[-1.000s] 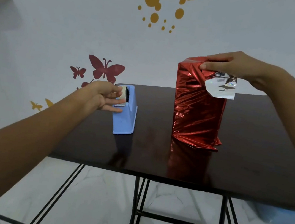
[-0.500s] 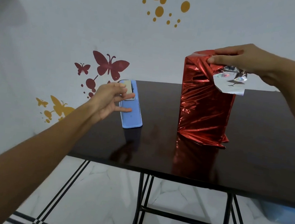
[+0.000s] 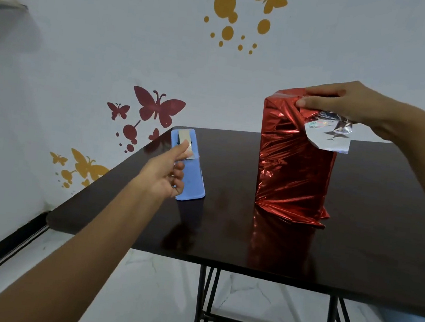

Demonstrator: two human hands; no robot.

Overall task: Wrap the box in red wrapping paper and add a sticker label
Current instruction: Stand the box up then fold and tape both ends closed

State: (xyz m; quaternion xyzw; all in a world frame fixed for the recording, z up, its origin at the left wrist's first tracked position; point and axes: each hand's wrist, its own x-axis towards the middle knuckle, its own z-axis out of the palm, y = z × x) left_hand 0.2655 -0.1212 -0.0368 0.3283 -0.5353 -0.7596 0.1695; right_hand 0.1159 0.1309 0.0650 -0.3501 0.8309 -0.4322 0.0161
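A tall box wrapped in shiny red paper (image 3: 293, 168) stands upright on the dark table (image 3: 223, 237). My right hand (image 3: 347, 102) lies on the box's top and holds the folded paper down with straight fingers; a silver flap of the paper's underside (image 3: 327, 134) hangs out below it. A blue tape dispenser (image 3: 190, 177) sits at the table's left. My left hand (image 3: 167, 174) pinches the end of the tape strip (image 3: 187, 148) at the dispenser between thumb and forefinger.
The table's left corner and near edge are close to my left arm. A wall with red and yellow butterfly decals stands behind. Black table legs and a marbled floor show below; a blue object (image 3: 411, 321) lies on the floor at right.
My left hand has closed its thumb and finger on the tape end and drawn it toward me. The right hand stays on the box top. The view has shifted left.
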